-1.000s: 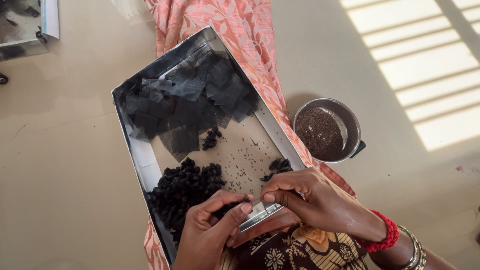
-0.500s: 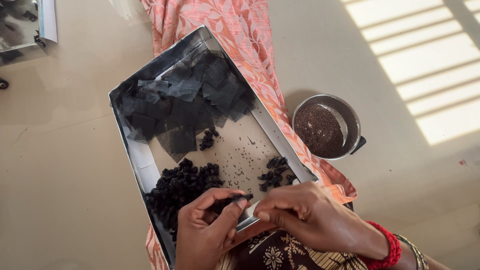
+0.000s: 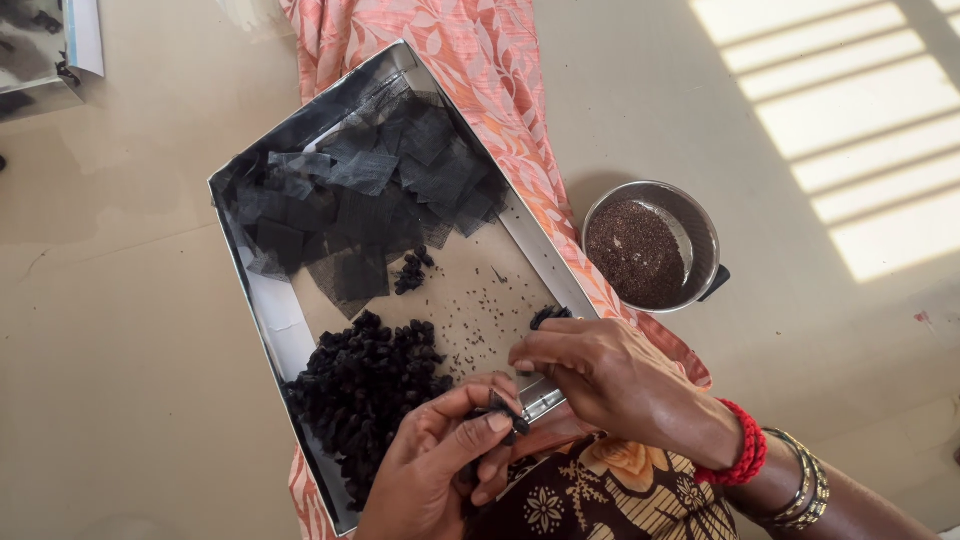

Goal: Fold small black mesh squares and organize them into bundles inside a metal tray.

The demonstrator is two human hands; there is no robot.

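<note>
A shallow rectangular box [image 3: 268, 310] lies across my lap on pink patterned cloth. Its far end holds several black net squares [image 3: 370, 190]; its near left holds a heap of small black bundles [image 3: 365, 385]. My left hand [image 3: 435, 470] is at the box's near edge, fingers pinched on a small black net piece [image 3: 503, 410]. My right hand [image 3: 610, 385] hovers beside it, fingertips bent towards the same piece and touching the box's near rim. A few loose bundles [image 3: 411, 271] and scattered dark seeds lie on the box's bare middle.
A round steel bowl [image 3: 700, 240] of dark brown seeds stands on the floor to the right of the box. Pink floral cloth [image 3: 500, 70] runs under the box. A white-edged object [image 3: 50, 45] sits at the top left corner. Sunlight stripes fall at the top right.
Both hands have shifted slightly at the near edge. The left fingers have closed around the small black piece, and the right hand has lifted a little off the dark bundles by the right wall.
</note>
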